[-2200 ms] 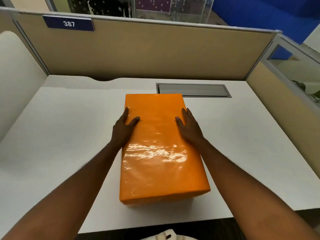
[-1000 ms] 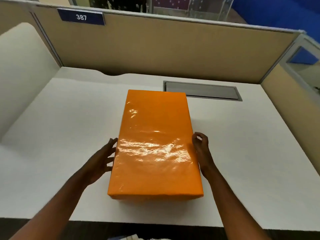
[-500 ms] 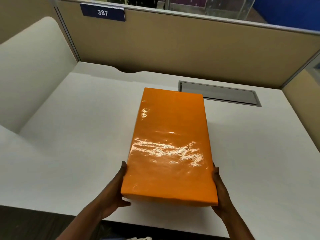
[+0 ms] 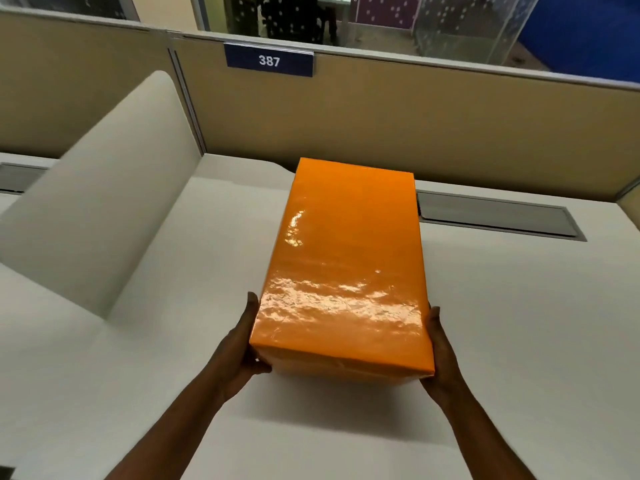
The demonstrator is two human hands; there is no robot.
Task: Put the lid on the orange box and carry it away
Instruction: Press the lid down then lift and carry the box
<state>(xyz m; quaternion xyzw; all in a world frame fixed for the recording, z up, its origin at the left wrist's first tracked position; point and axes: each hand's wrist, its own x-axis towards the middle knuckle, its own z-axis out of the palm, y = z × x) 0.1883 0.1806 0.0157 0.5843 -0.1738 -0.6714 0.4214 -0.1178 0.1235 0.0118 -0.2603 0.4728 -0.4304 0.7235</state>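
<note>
Nearest the camera, two bare forearms reach forward, and the left hand (image 4: 242,344) and right hand (image 4: 441,355) clasp the near end of the one orange box (image 4: 346,265). Each hand presses a long side wall close to the near corner, thumbs up along the edges, fingers (image 4: 258,367) curling under the base where they mostly pass out of sight. So both hands are closed on the box, gripping it from opposite sides; this squeeze-and-support hold suits a load too wide for one hand. The glossy lid (image 4: 343,306) sits flush over the box between the thumbs, which I judge means the covering step is done and the carrying is under way. The box appears raised off the white desk (image 4: 519,341), its far end stretching away from the fingertips, though the gap beneath is hard to confirm. Beyond the right fingers lies one grey cable hatch (image 4: 495,216) set in the desk. Left of the left hand rises one rounded white divider (image 4: 97,209). Farthest off stands the tan partition (image 4: 415,126) with one blue number plate (image 4: 269,60) reading 387.
</note>
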